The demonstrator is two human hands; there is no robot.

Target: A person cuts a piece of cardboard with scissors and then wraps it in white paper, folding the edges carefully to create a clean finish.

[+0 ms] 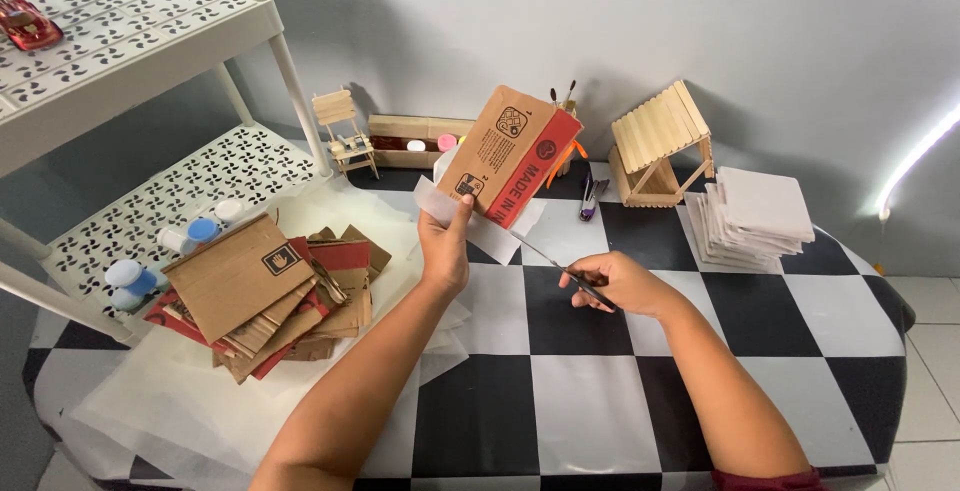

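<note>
Above the checkered counter (640,391), head view: left hand (445,246) is pinching a cardboard piece (510,156) with white paper (440,201), grip closed on both, raised at centre | right hand (615,281) is closing its grip around scissors (560,266), blades pointing at the paper | cardboard pile (265,296) lying near left | stick house (660,141) standing far right.

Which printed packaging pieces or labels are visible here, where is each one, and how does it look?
Cardboard piece: held up by the left hand, brown with a red band and dark symbols.
Cardboard pile: on the table's left, brown and red scraps; the top one has a square symbol.
Right hand: holds scissors, no label.
</note>
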